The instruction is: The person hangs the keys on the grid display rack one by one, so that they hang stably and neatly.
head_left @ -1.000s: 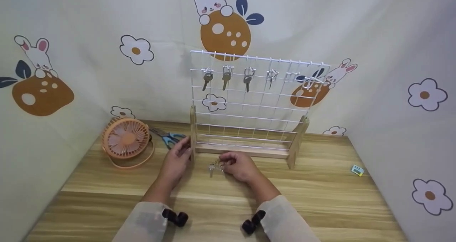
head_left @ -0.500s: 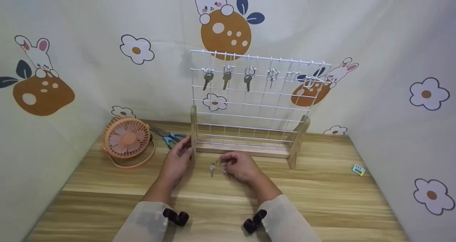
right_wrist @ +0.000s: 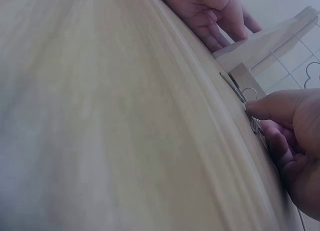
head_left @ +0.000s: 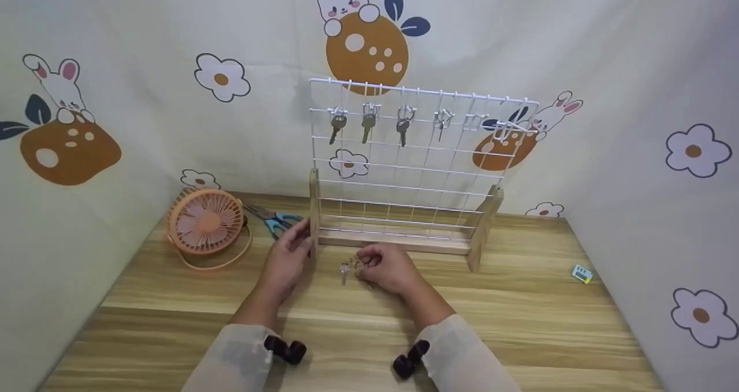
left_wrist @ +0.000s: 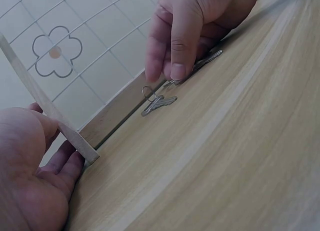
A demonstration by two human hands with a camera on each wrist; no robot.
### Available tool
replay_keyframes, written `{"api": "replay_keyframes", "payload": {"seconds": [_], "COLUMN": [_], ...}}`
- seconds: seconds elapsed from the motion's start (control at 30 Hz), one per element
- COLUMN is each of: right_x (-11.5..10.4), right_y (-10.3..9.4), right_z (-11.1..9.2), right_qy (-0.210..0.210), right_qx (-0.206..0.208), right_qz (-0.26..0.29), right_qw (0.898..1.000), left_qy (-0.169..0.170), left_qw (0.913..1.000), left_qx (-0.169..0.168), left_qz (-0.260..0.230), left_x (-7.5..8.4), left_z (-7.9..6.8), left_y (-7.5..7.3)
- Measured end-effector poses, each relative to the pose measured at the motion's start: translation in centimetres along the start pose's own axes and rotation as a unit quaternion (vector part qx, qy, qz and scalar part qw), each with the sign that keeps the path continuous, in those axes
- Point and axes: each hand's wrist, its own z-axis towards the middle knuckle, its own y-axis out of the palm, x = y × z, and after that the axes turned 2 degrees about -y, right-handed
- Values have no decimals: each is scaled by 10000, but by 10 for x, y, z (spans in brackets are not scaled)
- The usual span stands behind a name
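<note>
Head view, lower centre: right hand low over the table. Thumb and fingers are curled on the ring of the right key; it reads as a pinch, though the contact is partly hidden. The left key lies just beside, on the table before the rack, its ring tilted up near the same fingertips in the left wrist view.

Left hand: fingertips against the rack's left upright, left of centre. Cannot tell whether they clamp it or only rest on it.

Upper centre: four hung keys in a row on hooks; the two hooks toward the right appear bare.

Risks, as judged:
1. Mixed pick. The two loose rings sit so close that a fingertip could snag the wrong one, or drag both.
2. Slip. Ring is thin, key lies flat; a pinch at the very edge could let it drop or swing.
3. Rack shift. If the left hand only rests there, a push on the grid could slide or tip the stand; hung keys could then swing or fall.
4. Scissors lie just behind the left hand; a backward slip of those fingers could nudge them.
</note>
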Motion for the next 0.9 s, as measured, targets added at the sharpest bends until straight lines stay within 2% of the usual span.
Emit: {"api": "replay_keyframes", "payload": {"seconds": [0.4, 0.9], "right_x": [-4, -3], "right_y": [3, -1], "right_z": [4, 1], "right_qy": [117, 90], "right_qx": [83, 370], "right_qz": [-370, -641], "right_qw": [9992, 9972], "left_qy": [148, 37], "left_qw": [9996, 9999], "left_qx": [-115, -55], "left_qz": [-222, -124], "left_x": [0, 1], "left_z": [-1, 0], "left_y": [-1, 0]}}
